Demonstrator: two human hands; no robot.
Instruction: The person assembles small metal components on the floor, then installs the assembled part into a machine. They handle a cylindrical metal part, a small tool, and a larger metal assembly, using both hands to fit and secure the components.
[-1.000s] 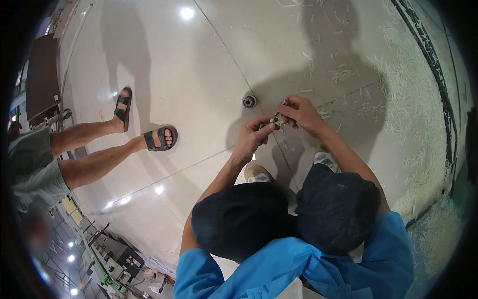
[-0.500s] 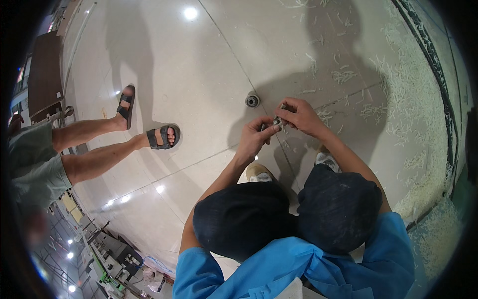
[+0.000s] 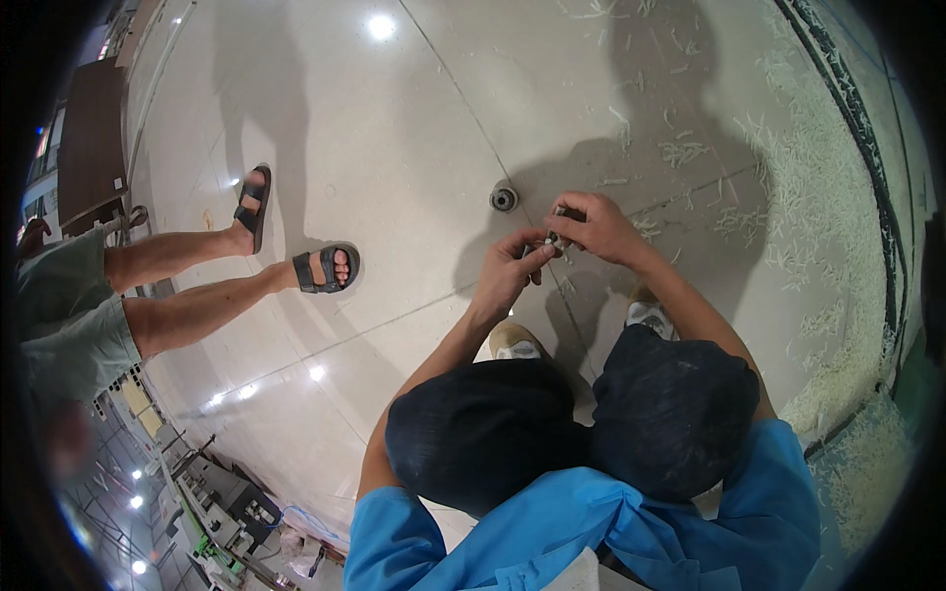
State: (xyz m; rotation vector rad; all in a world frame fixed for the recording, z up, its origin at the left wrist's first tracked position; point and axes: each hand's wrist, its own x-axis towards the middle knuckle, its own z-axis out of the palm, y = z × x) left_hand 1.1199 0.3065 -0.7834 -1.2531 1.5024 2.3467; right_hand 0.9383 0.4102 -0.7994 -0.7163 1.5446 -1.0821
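Above the floor in front of my knees, both hands are closed and meet at the fingertips. My left hand (image 3: 508,268) pinches a small dark metal piece, mostly hidden by its thumb and fingers. My right hand (image 3: 597,230) pinches a small metal part (image 3: 551,237) that touches my left fingertips; a short dark end of something pokes out by the right index finger. Their exact kind is too small to tell. Just left of and beyond my hands, a round metal collar with a dark centre hole (image 3: 504,199) stands on the floor tiles.
Pale curled shavings (image 3: 828,256) lie thick along the right side, with scattered strands nearer my hands. At left stands another person in black sandals (image 3: 325,269). Behind that person are a dark brown panel (image 3: 91,138) and machinery (image 3: 232,507) at lower left.
The view has shifted slightly. My fingers have moved only a little around the small metal part, and the collar on the floor stays put.
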